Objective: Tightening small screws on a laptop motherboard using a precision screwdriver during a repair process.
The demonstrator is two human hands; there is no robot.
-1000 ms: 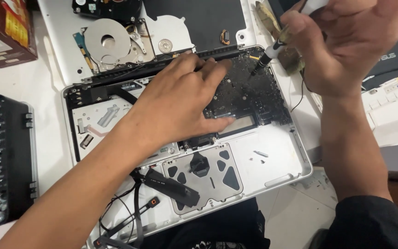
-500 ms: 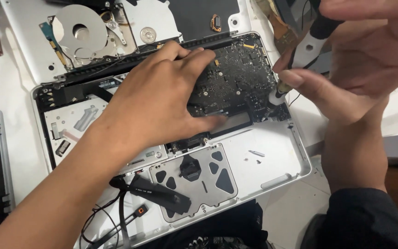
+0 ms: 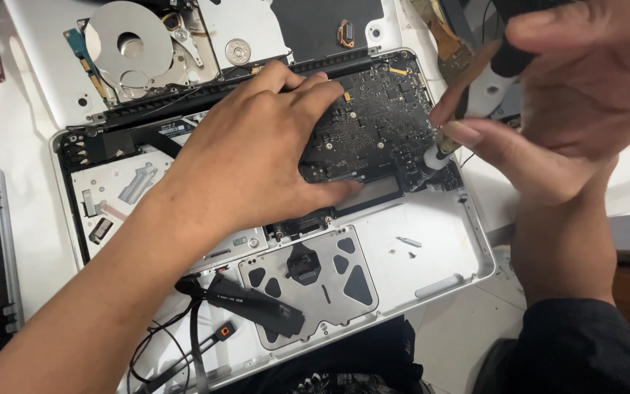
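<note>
Left hand [image 3: 253, 157] spread flat, palm down, pressing on the dark green circuit board [image 3: 373, 120] seated in the opened silver aluminium laptop shell [image 3: 439, 255]. Right hand [image 3: 548, 109] pinching a white-and-black electric screwdriver [image 3: 468, 109], tip down at the board's right edge. Inside the shell: grey trackpad underside [image 3: 315, 281], black flat cable [image 3: 253, 303], loose small screws [image 3: 408, 242]; beyond it, an uncovered hard drive with a shiny platter [image 3: 129, 47].

head view, steeply downward, close above opened laptop [image 3: 446, 241]
</note>
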